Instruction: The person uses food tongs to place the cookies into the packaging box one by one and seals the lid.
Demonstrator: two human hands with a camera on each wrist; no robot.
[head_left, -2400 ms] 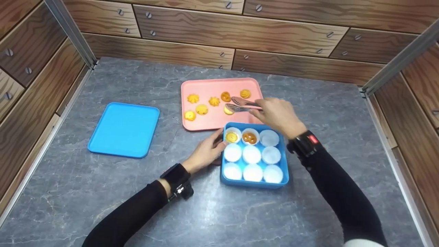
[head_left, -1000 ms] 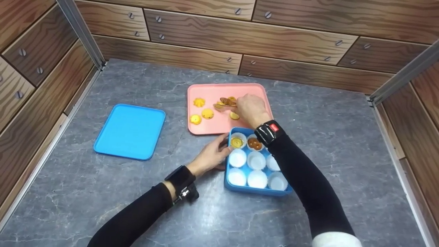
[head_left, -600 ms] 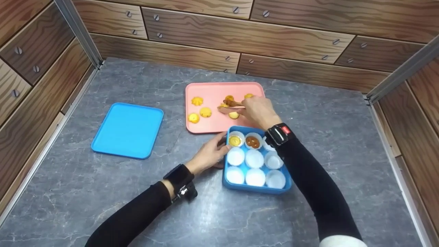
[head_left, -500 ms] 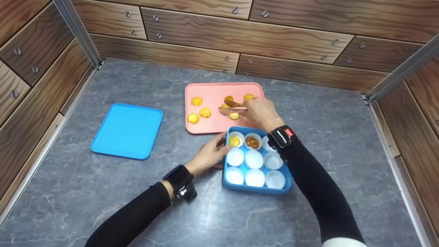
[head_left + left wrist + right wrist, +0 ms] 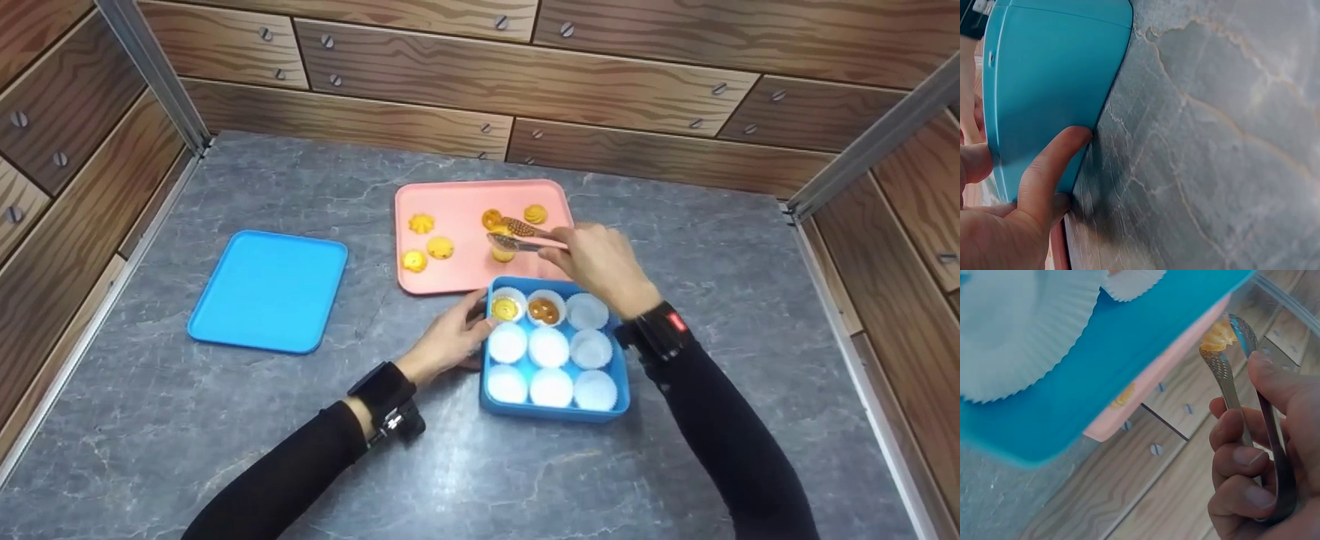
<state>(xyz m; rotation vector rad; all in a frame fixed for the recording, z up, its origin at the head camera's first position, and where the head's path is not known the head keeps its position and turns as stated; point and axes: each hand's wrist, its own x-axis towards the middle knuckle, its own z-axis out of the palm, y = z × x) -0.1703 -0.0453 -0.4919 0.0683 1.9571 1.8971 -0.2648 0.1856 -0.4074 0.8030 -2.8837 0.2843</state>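
In the head view, my right hand [image 5: 606, 266] holds metal tongs [image 5: 532, 244] over the pink tray's front right part. The right wrist view shows a ridged yellow cookie [image 5: 1219, 337] pinched between the perforated tong tips. My left hand [image 5: 448, 335] grips the left side of the blue box [image 5: 556, 416], its thumb at the rim. Its fingers [image 5: 1044, 174] press along the outer wall in the left wrist view. White paper cups [image 5: 549, 346] fill the box in rows; a round yellow cookie [image 5: 505, 308] and a brown pretzel-shaped cookie [image 5: 544, 310] lie in two back cups.
Several cookies lie on the pink tray [image 5: 465, 281] behind the box, among them a star-shaped one [image 5: 421, 223] and a spiral one [image 5: 535, 214]. A flat blue lid [image 5: 268, 292] lies at left on the grey marbled table [image 5: 420, 480]. Wood-patterned walls [image 5: 450, 75] enclose the table.
My right hand went left over the tray, then drew back right. The ridged cookie from the tray's middle is now in the tongs. My left hand stays on the box.
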